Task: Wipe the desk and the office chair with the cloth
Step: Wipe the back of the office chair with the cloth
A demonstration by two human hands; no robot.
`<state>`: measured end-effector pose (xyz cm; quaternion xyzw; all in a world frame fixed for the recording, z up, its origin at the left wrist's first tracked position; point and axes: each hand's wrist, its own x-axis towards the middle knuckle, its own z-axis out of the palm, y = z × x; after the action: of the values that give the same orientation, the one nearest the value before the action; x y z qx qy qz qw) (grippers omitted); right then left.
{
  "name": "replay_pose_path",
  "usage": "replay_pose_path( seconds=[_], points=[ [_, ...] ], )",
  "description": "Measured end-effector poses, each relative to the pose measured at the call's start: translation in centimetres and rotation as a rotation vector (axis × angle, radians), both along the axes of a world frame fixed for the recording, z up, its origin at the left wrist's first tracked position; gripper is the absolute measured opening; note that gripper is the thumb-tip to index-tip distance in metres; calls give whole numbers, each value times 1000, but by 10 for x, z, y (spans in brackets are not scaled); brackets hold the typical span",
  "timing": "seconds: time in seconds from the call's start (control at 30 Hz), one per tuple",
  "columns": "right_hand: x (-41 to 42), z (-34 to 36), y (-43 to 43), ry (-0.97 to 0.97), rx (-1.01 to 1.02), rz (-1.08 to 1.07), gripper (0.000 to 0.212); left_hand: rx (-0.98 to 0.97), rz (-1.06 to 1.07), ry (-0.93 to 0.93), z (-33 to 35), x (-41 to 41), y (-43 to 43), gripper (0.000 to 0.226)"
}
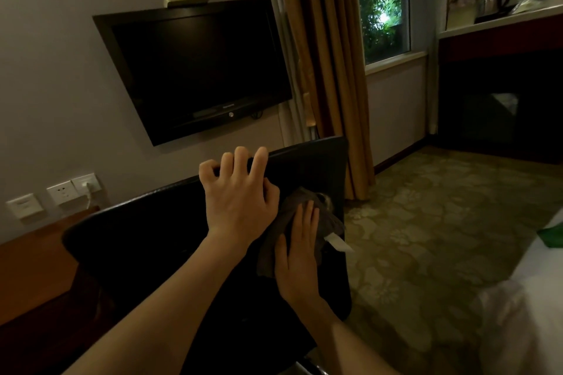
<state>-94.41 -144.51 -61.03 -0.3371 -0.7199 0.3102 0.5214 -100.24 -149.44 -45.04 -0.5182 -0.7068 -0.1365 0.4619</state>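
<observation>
The black office chair (146, 246) fills the lower middle, its backrest turned toward me. My left hand (237, 195) grips the top edge of the backrest, fingers curled over the rim. My right hand (300, 256) presses flat, fingers straight, on a grey cloth (304, 210) against the back of the backrest, near its right side. A white tag hangs from the cloth's right edge. The wooden desk (33, 271) lies at the lower left, behind the chair, along the wall.
A black TV (195, 70) hangs on the wall above the desk, with wall sockets (61, 192) at left. Brown curtains (329, 55) and a window stand behind the chair. Patterned carpet (441, 222) spreads right. A white bed (524, 313) edges the lower right; a kettle (493, 0) sits on a far counter.
</observation>
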Motion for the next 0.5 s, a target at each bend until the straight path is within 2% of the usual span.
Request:
replay_pose_path(
  seconds=[0.3,0.5],
  points=[
    [1,41,2,78,166,-17,68,16,-15,4,0,-3,-4,43],
    [0,27,14,68,127,-72,66,42,-53,-7,0,-4,-5,42]
  ],
)
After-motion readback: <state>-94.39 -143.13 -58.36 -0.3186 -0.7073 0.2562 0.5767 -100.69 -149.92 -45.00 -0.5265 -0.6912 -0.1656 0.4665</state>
